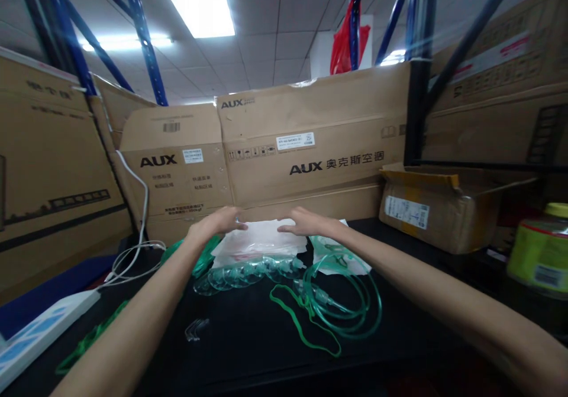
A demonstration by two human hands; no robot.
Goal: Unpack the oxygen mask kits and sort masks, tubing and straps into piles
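A stack of white sheets or flat packets (261, 240) lies at the back of the black table. At its left far corner is my left hand (222, 219), thumb and fingers apart. My right hand (306, 222) is at the far right corner in a similar pose, with the thumb toward the middle. Whether either hand presses on the stack I cannot tell. Clear green-tinted masks (242, 274) lie in an overlapping row in front of the stack. To the right, coiled green tubing (366, 302) and a green elastic strap (295, 320) lie beside a printed packet (339, 252).
Small clear bent pieces (196, 329) lie at front left. Green straps (93, 338), a white power strip (48, 332) and its cable (144, 207) are at far left. Cardboard panels (310, 148) wall the back. An opened carton (435, 213) and a yellow-lidded jar (541, 252) stand right.
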